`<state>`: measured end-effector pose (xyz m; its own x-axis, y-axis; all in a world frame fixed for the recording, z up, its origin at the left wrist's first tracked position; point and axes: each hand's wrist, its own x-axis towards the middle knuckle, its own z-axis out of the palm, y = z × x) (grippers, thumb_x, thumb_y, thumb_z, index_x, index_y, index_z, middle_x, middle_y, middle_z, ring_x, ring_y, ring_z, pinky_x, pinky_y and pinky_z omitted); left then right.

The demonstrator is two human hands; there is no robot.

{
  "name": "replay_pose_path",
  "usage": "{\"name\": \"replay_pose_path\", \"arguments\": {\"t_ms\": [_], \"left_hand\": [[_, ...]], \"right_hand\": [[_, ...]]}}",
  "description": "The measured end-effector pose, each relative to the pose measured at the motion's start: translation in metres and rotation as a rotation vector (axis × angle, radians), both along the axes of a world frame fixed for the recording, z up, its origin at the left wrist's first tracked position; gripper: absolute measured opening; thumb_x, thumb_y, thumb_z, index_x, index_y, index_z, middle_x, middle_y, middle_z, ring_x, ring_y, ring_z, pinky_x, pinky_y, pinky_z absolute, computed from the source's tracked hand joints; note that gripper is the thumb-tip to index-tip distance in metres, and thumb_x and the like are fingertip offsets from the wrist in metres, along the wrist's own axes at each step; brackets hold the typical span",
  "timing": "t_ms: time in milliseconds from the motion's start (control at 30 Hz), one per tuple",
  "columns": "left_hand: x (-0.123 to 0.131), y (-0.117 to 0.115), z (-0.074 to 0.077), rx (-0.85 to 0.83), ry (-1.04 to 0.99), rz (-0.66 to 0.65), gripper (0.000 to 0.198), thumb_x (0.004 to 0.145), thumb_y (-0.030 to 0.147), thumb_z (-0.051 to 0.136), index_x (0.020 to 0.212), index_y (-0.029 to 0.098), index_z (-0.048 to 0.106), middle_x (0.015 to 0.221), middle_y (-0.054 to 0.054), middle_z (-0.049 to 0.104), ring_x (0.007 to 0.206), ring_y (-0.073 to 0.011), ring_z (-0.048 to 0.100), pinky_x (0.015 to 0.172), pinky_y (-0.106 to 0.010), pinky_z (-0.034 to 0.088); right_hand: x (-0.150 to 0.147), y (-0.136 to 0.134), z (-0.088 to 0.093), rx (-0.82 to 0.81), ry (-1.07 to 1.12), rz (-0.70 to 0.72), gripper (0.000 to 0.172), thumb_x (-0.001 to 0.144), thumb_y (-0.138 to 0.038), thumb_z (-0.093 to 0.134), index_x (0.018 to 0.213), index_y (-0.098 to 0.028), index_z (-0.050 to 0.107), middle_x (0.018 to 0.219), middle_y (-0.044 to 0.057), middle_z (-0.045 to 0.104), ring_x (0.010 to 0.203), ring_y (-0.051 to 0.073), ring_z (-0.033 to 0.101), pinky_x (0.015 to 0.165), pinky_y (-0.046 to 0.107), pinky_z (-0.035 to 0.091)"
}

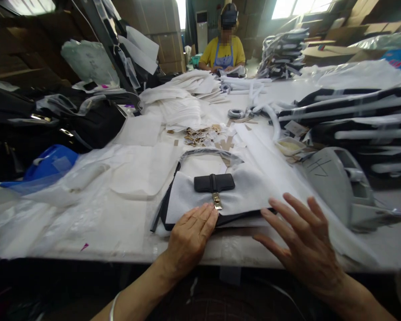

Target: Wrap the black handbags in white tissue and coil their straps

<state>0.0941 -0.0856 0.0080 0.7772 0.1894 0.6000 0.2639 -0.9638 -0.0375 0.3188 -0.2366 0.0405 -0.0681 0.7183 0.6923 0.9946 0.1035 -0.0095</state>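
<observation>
A black handbag [243, 217] lies flat on the table in front of me, its front covered by a white protective sheet [187, 196]. A black strap tab [203, 183] with a gold clasp [217, 201] shows over the sheet. The bag's handle, in clear wrapping, curves away at the far side. My left hand [190, 234] rests flat on the bag's near edge, fingers together and stretched out just below the clasp. To the right, my right hand [300, 240] is raised with spread fingers near the bag's right corner, holding nothing.
A grey tape dispenser [334, 178] stands at right, before stacked wrapped black bags [361, 111]. Black bags [96, 120] and a blue object [51, 165] lie at left. Behind are white sheets [177, 104] and stringed tags [202, 135]. A co-worker [223, 53] sits across the table.
</observation>
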Motion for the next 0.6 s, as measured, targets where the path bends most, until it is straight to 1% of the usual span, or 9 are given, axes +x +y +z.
{"name": "replay_pose_path", "arguments": {"t_ms": [67,133,167,233,300,367,433,500,600], "left_hand": [[0.0,0.001,-0.001,0.008,-0.008,0.002,0.034,0.099,0.009,0.043,0.129,0.01,0.058,0.131,-0.01,0.065,0.124,-0.0196,0.058,0.104,-0.034,0.047],[0.001,0.0,0.0,0.023,-0.001,0.009,0.034,0.1,0.009,0.042,0.129,0.011,0.058,0.131,-0.009,0.065,0.124,-0.0194,0.058,0.104,-0.034,0.047],[0.001,-0.002,0.0,0.035,0.011,0.016,0.034,0.1,0.01,0.04,0.129,0.011,0.058,0.131,-0.009,0.064,0.124,-0.0195,0.058,0.104,-0.034,0.048],[0.0,-0.007,0.002,0.069,0.059,0.046,0.037,0.101,0.01,0.035,0.13,0.01,0.057,0.133,-0.011,0.063,0.126,-0.0209,0.057,0.104,-0.035,0.048],[0.0,-0.012,0.003,0.109,0.138,0.093,0.042,0.101,0.009,0.028,0.133,0.007,0.054,0.137,-0.014,0.059,0.129,-0.0239,0.054,0.106,-0.039,0.047],[0.0,-0.016,0.004,0.154,0.21,0.12,0.044,0.101,0.009,0.024,0.135,0.004,0.052,0.138,-0.017,0.057,0.13,-0.0264,0.053,0.106,-0.042,0.046],[0.001,-0.015,0.004,0.196,0.239,0.117,0.044,0.1,0.009,0.024,0.134,0.003,0.052,0.136,-0.018,0.059,0.127,-0.0272,0.056,0.105,-0.042,0.047],[0.002,-0.01,0.003,0.222,0.241,0.088,0.041,0.1,0.01,0.028,0.132,0.002,0.052,0.131,-0.019,0.062,0.123,-0.0265,0.06,0.102,-0.04,0.049],[0.003,0.0,0.006,0.209,0.238,0.019,0.037,0.099,0.011,0.034,0.13,0.002,0.053,0.125,-0.019,0.065,0.116,-0.0253,0.064,0.097,-0.038,0.051]], "right_hand": [[-0.006,0.014,0.005,-0.107,-0.033,0.079,0.041,0.093,-0.026,0.062,0.134,-0.02,0.056,0.134,0.008,0.062,0.137,0.033,0.043,0.119,0.06,0.019],[-0.011,0.027,0.003,-0.2,-0.039,0.154,0.033,0.098,-0.018,0.05,0.131,-0.018,0.059,0.132,0.007,0.064,0.132,0.029,0.049,0.119,0.055,0.022],[-0.012,0.033,0.0,-0.216,-0.033,0.181,0.033,0.099,-0.015,0.047,0.128,-0.018,0.061,0.129,0.006,0.066,0.127,0.026,0.053,0.118,0.051,0.026],[-0.011,0.038,-0.01,-0.198,-0.015,0.213,0.032,0.099,-0.012,0.045,0.124,-0.018,0.064,0.123,0.005,0.07,0.118,0.021,0.06,0.113,0.044,0.033],[-0.009,0.038,-0.02,-0.16,0.003,0.216,0.032,0.099,-0.011,0.045,0.123,-0.019,0.065,0.122,0.003,0.071,0.115,0.02,0.061,0.109,0.041,0.036],[-0.008,0.036,-0.029,-0.132,0.014,0.216,0.033,0.1,-0.01,0.044,0.123,-0.02,0.065,0.122,0.003,0.071,0.116,0.02,0.06,0.108,0.042,0.036],[-0.009,0.034,-0.033,-0.12,0.012,0.204,0.035,0.1,-0.009,0.041,0.124,-0.02,0.064,0.124,0.003,0.07,0.118,0.021,0.059,0.11,0.044,0.034],[-0.011,0.031,-0.032,-0.138,-0.012,0.179,0.034,0.1,-0.01,0.041,0.126,-0.019,0.062,0.128,0.004,0.067,0.124,0.022,0.055,0.114,0.046,0.031],[-0.012,0.029,-0.026,-0.206,-0.095,0.15,0.035,0.099,-0.015,0.045,0.132,-0.016,0.057,0.138,0.008,0.06,0.133,0.026,0.047,0.118,0.052,0.025]]}}
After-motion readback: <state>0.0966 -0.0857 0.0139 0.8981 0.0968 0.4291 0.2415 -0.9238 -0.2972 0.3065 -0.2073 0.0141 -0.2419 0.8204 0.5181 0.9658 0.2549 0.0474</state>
